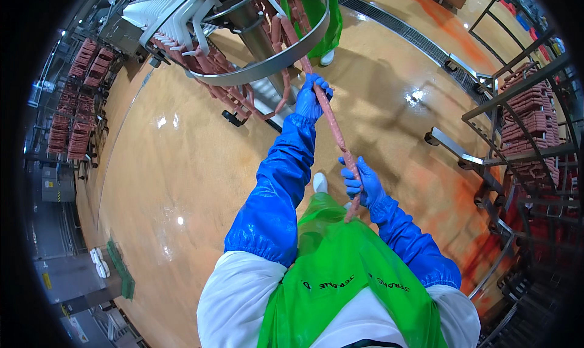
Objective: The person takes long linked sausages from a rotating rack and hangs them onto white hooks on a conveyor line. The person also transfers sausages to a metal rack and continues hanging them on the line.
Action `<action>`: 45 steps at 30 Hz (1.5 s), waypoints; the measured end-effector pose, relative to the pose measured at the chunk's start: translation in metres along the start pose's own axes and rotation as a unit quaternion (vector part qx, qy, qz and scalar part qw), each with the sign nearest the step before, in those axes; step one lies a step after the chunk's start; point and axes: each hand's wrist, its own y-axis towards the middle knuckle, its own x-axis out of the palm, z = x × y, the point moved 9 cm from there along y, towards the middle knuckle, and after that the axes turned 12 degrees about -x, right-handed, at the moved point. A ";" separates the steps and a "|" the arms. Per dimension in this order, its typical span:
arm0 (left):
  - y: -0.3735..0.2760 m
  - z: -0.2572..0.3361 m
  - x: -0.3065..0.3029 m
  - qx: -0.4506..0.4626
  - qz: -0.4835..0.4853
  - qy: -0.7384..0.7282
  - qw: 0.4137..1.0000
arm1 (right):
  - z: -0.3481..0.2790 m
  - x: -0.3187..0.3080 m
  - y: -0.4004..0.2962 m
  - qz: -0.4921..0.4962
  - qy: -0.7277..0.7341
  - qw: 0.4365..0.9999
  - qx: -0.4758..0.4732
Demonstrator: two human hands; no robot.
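Note:
A strand of linked sausages (334,124) runs down from the metal ring of a hanging machine (273,68) toward my body. Near the ring, my left hand (311,97) grips the strand, its blue-gloved fingers curled around it. Lower down, my right hand (367,181), gloved too, holds the same strand close to its free end, which dangles in front of my green apron (337,266). More sausage loops (228,92) hang from the white hooks (199,26) of the machine and droop below its ring.
Another person in a green apron (331,19) stands behind the machine. To the right is a wheeled metal rack (492,106), with stacked sausages (529,124) beyond it. More loaded racks (77,106) stand far left. A drain grate (392,22) crosses the wet floor (182,165).

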 end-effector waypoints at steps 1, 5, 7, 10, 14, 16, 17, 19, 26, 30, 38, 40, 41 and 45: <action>-0.001 -0.001 0.003 -0.005 -0.021 -0.015 1.000 | 0.001 -0.002 -0.003 0.008 0.039 0.999 -0.004; -0.010 -0.002 0.005 -0.025 -0.025 -0.001 0.999 | -0.025 -0.029 -0.009 0.098 -0.024 0.982 -0.160; -0.016 0.003 -0.002 -0.049 0.015 0.070 0.996 | -0.066 -0.019 -0.022 0.120 -0.341 0.858 -0.365; -0.024 0.013 -0.006 -0.094 0.095 0.208 0.969 | -0.075 0.060 -0.065 0.156 -0.774 0.260 -0.556; -0.032 0.022 -0.001 -0.085 0.201 0.226 0.950 | -0.053 0.072 -0.051 0.130 -0.843 0.173 -0.493; -0.031 0.021 -0.008 -0.043 0.239 0.148 0.959 | -0.040 0.052 -0.032 0.143 -0.855 0.204 -0.455; -0.031 0.018 -0.013 -0.039 0.258 0.140 0.955 | -0.039 0.027 -0.023 0.157 -0.811 0.310 -0.471; -0.027 0.026 -0.025 -0.021 0.292 0.118 0.949 | -0.035 -0.019 0.003 0.170 -0.696 0.502 -0.484; 0.006 0.080 -0.072 0.103 0.193 0.318 0.922 | -0.020 -0.032 0.089 0.231 -0.585 0.723 -0.285; 0.020 0.105 -0.069 0.119 0.217 0.539 0.805 | -0.036 -0.041 0.133 0.228 -0.568 0.728 -0.310; 0.022 0.104 -0.066 0.077 0.185 0.600 0.774 | -0.045 -0.068 0.175 0.261 -0.558 0.745 -0.257; 0.012 0.100 -0.059 0.141 0.200 0.640 0.729 | -0.039 -0.076 0.173 0.258 -0.564 0.748 -0.236; 0.010 0.094 -0.055 0.160 0.188 0.656 0.713 | -0.042 -0.082 0.171 0.257 -0.572 0.744 -0.232; 0.008 0.063 -0.058 0.143 0.167 0.574 0.789 | -0.030 -0.117 0.148 0.241 -0.563 0.757 -0.229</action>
